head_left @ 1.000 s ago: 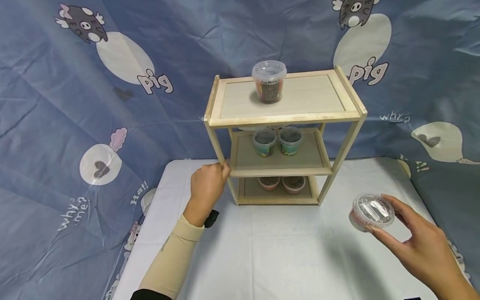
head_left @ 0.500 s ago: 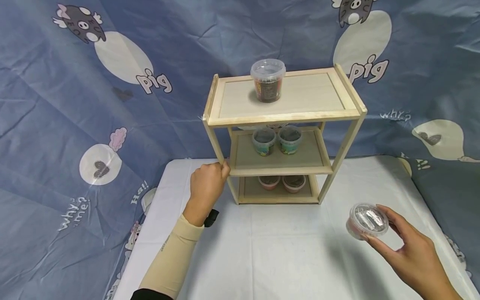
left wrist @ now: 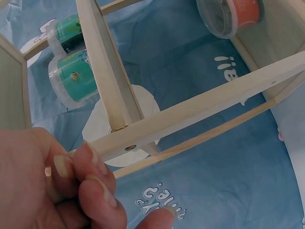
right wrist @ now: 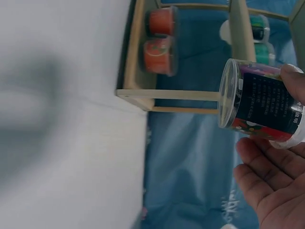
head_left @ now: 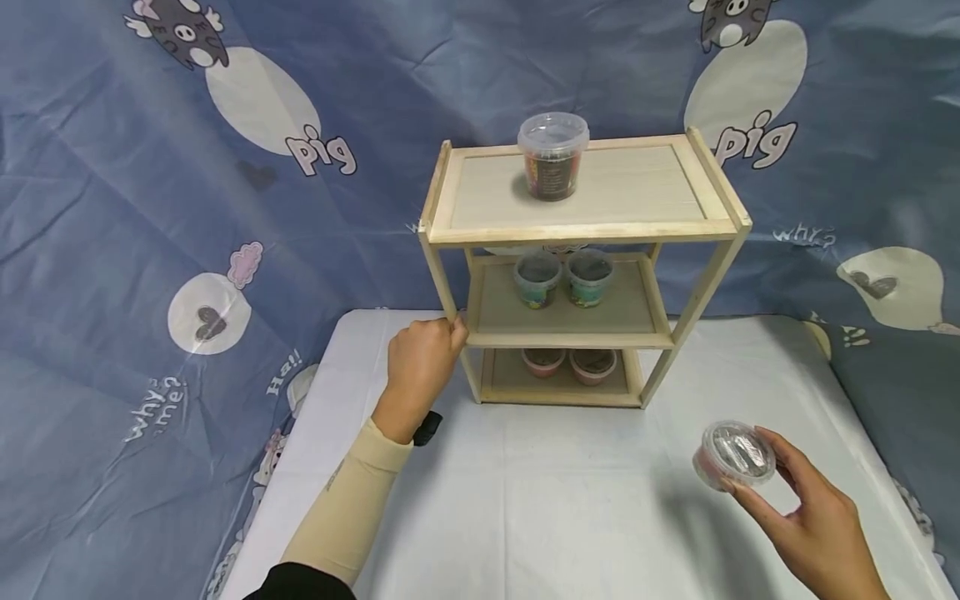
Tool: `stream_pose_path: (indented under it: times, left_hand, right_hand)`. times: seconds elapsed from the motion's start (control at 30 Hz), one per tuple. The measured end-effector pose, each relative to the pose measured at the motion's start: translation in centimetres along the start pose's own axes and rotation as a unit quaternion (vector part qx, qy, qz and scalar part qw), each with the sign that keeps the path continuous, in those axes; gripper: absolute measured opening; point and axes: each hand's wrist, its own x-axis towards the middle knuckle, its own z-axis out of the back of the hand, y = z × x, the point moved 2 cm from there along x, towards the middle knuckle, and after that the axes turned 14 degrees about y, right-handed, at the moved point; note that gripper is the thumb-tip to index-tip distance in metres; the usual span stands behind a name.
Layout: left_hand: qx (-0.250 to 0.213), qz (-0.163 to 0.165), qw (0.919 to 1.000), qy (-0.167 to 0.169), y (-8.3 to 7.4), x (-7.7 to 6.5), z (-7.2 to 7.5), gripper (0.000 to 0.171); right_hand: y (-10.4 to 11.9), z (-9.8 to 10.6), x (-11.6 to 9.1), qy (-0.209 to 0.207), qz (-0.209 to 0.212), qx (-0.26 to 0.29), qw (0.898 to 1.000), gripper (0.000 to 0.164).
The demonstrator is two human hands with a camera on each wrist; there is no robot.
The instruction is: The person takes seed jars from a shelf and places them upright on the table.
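Note:
A small wooden three-tier rack (head_left: 637, 187) stands on the white table. My left hand (head_left: 422, 362) grips its left front post (head_left: 441, 275) at the height of the middle shelf; the left wrist view shows the fingers (left wrist: 90, 162) curled at the wood. Out to the right, over the table, my right hand (head_left: 813, 521) holds a clear-lidded plastic tub (head_left: 735, 454) between thumb and fingers. Its printed label, dark with red and purple, shows in the right wrist view, where the tub (right wrist: 262, 102) lies sideways across the picture.
A larger clear tub (head_left: 553, 158) stands on the top shelf, left of centre. Two green-labelled tubs (head_left: 588, 279) sit side by side on the middle shelf, two reddish tubs (head_left: 592, 367) on the bottom one. Blue pig-print cloth (head_left: 360, 242) hangs behind and at both sides.
My right hand has come down and slightly left with the tub, nearer to me. The left hand keeps its grip on the post. The head view has shifted slightly.

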Motion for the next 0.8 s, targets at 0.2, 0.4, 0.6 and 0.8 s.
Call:
stream_pose_path:
  times: [0.2,0.4,0.6,0.8]
  left_hand:
    - [0.01,-0.002,0.9999,-0.013,-0.1,0.1,0.1,0.06]
    - [0.011,-0.001,0.9998,-0.017,-0.2,0.1,-0.1,0.059]
    - [0.007,0.005,0.9999,-0.007,-0.1,0.2,-0.2,0.059]
    - [0.009,0.004,0.9999,-0.009,0.0,0.1,-0.1,0.059]
  right_hand:
    - [-1.0,-1.2,-0.5,-0.013,0.001,0.022,1.0,0.084]
    - [-2.4,-2.6,-1.1,-0.023,-0.005,0.018,1.0,0.083]
    - [-3.9,-3.6,-1.7,-0.03,-0.026,0.007,0.999,0.081]
    - [-5.1,-4.4,-2.2,-0.032,-0.052,-0.008,0.998,0.081]
